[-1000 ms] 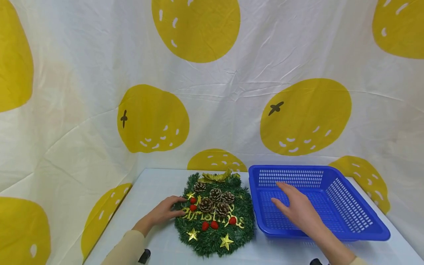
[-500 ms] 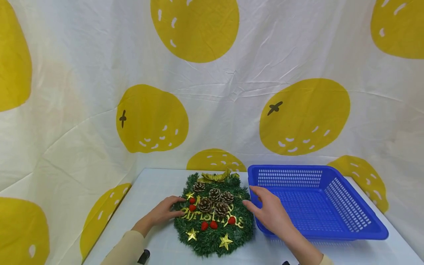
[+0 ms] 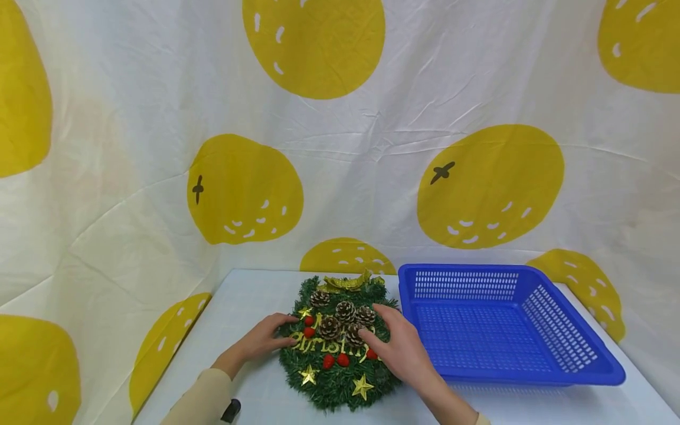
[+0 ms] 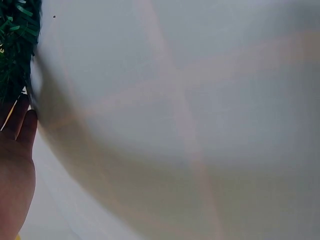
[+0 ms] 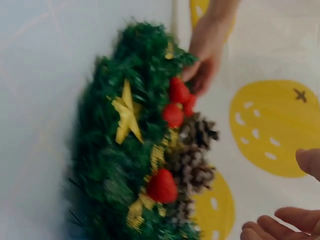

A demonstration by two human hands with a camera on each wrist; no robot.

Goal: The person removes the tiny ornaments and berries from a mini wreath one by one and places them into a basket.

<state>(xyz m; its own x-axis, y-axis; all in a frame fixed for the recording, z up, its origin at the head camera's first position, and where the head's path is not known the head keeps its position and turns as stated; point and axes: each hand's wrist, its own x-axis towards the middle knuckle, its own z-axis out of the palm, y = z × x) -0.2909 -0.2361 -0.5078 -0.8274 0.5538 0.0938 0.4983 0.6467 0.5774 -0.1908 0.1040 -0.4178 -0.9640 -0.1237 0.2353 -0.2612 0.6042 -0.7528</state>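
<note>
A round green Christmas wreath lies on the white table, decorated with several pine cones, red strawberry-like balls, gold stars and gold lettering. At its left edge my left hand rests with thumb and fingers apart; the left wrist view shows straight fingers touching the greenery. My right hand is over the wreath's right side, thumb and fingers spread, covering part of the lettering. The right wrist view has the right-hand fingers apart from the wreath, with nothing between them.
A blue plastic basket with slotted walls stands to the right of the wreath, with nothing in it. Behind the table hangs a white cloth printed with yellow fruit. A gold bow sits at the wreath's far end.
My right hand has moved left, from over the blue basket to above the right side of the wreath. The left hand and the wreath have stayed in place.
</note>
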